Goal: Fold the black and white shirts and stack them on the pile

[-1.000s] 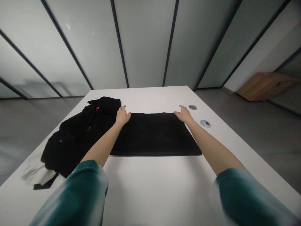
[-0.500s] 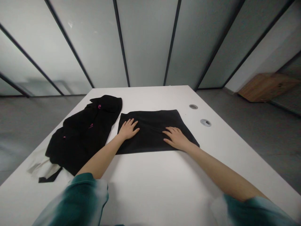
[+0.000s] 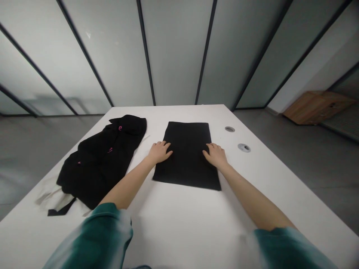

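White table (image 3: 179,228), black cloth (image 3: 186,149), frosted glass wall (image 3: 174,56), grey floor (image 3: 308,168)

The folded black cloth (image 3: 186,157) is soft, matt fabric, like the black garment (image 3: 98,160) with pink lettering beside it. The white surface (image 3: 179,220) looks smooth, with a faint sheen. The wall panels (image 3: 174,52) look like frosted glass in dark metal frames, and the low cabinet (image 3: 316,107) is brown wood.
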`<state>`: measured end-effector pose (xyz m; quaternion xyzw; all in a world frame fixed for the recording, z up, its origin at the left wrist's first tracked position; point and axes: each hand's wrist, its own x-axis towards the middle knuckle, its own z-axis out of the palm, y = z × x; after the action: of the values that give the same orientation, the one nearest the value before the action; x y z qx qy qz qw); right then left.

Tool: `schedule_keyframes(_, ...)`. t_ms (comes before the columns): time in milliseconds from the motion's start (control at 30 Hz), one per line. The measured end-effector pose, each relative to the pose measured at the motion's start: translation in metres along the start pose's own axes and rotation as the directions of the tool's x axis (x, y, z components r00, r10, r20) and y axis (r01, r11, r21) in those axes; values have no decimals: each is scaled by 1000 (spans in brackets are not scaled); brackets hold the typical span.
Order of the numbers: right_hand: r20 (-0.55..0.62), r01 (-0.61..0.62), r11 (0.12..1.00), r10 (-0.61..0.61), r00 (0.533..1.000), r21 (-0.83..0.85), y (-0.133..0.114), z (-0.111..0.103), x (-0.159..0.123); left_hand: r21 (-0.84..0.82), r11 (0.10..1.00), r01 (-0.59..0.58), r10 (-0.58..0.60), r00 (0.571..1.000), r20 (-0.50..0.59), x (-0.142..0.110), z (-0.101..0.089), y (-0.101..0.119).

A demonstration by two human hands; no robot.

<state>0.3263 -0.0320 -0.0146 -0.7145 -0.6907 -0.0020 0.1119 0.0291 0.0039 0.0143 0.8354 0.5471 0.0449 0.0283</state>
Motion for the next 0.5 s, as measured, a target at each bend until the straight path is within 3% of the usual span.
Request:
schedule_keyframes(133, 38, -29, 1000, 29, 999, -3, 12, 7, 3, -70, 996, -55, 59, 997, 57, -11, 21, -10)
schedule_keyframes(233, 35, -37, 999, 37, 999, 6, 16, 8, 6, -40, 999, -30, 30, 999, 12, -16, 18, -16)
schedule_keyframes(367, 22, -160, 987, 160, 987, 13, 14, 5, 16, 45, 983, 179, -174, 981, -89, -7, 7, -22)
schedule_keyframes(500, 51, -259, 964, 256, 965, 62, 9, 5, 31, 23, 943, 333, -330, 940, -81, 13, 14, -20)
